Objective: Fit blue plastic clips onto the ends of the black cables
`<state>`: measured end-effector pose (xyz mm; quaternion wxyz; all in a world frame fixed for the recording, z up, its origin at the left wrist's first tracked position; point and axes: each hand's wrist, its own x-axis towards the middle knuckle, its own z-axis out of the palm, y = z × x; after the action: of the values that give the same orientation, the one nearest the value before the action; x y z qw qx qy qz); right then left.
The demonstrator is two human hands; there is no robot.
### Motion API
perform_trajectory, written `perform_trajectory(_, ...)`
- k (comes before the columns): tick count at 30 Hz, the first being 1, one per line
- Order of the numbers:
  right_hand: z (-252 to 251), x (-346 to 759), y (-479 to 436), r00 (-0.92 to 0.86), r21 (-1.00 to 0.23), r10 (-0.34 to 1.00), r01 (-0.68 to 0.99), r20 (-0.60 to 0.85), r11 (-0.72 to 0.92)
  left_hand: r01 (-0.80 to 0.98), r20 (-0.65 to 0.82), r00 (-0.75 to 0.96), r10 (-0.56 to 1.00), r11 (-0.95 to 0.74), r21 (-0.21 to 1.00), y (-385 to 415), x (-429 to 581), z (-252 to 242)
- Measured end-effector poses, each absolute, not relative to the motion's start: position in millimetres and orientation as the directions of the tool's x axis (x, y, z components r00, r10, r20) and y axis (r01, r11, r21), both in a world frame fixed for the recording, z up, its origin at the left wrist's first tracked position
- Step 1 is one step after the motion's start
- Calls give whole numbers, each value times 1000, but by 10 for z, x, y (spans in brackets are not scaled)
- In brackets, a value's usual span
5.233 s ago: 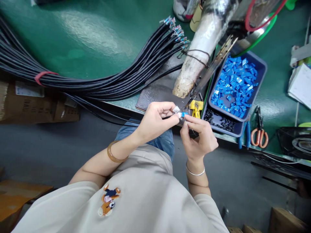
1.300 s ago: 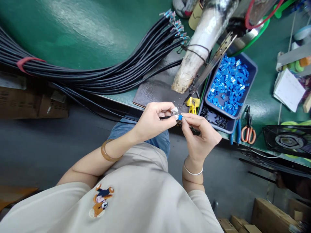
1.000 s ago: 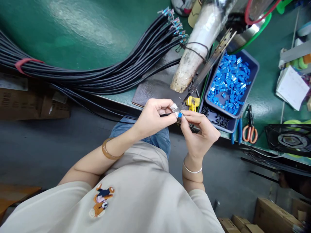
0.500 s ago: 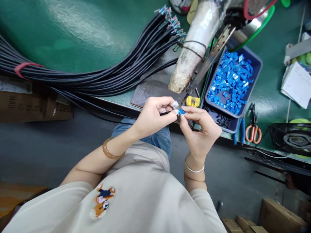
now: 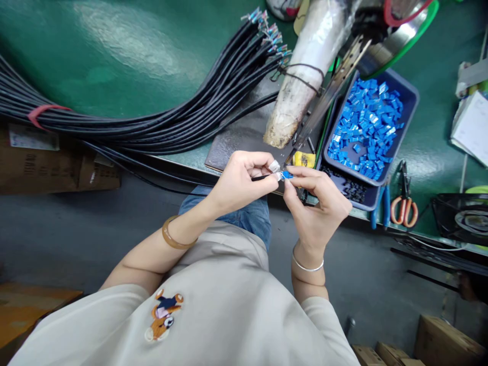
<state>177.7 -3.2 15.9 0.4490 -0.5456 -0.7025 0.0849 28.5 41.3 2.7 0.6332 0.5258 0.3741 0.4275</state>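
Observation:
My left hand (image 5: 240, 180) is closed around the end of a thin black cable (image 5: 260, 178) just in front of the bench edge. My right hand (image 5: 314, 201) pinches a small blue connector piece (image 5: 286, 175) against that cable's tip, so the two hands touch at the fingertips. A thick bundle of black cables (image 5: 160, 122) with bare terminal ends (image 5: 270, 38) lies across the green bench to the left. A dark blue tray (image 5: 407, 101) full of blue connector pieces (image 5: 366, 132) stands to the right of my hands.
A taped, grimy cylinder (image 5: 305, 76) leans over a dark mat (image 5: 236, 145) just beyond my hands. A yellow part (image 5: 304, 159) lies by the tray. Orange-handled scissors (image 5: 404, 203) and blue-handled pliers (image 5: 386, 206) lie at the right. Cardboard boxes (image 5: 49, 162) sit under the bench.
My hands stay together at the cable tip, with only small finger shifts on the blue piece. The view has drifted slightly.

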Motion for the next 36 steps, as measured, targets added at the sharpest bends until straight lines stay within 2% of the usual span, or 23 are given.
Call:
perform_trajectory(8, 150, 1771, -5, -31, -560, 823, 719, 567, 412, -145, -2, 257, 966, 41, 989, 416, 338, 12)
perform_trajectory(14, 159, 1765, 10, -19, -557, 819, 724, 573, 407, -163, 30, 251, 967, 12, 986, 419, 355, 25)
perform_trajectory(30, 142, 1744, -45, -34, -522, 799, 740, 600, 424, -169, -60, 302, 952, 115, 979, 417, 324, 49)
perform_trajectory(36, 101, 1736, -48, -53, -466, 767, 767, 639, 442, -167, -116, 329, 937, 179, 970, 414, 282, 61)
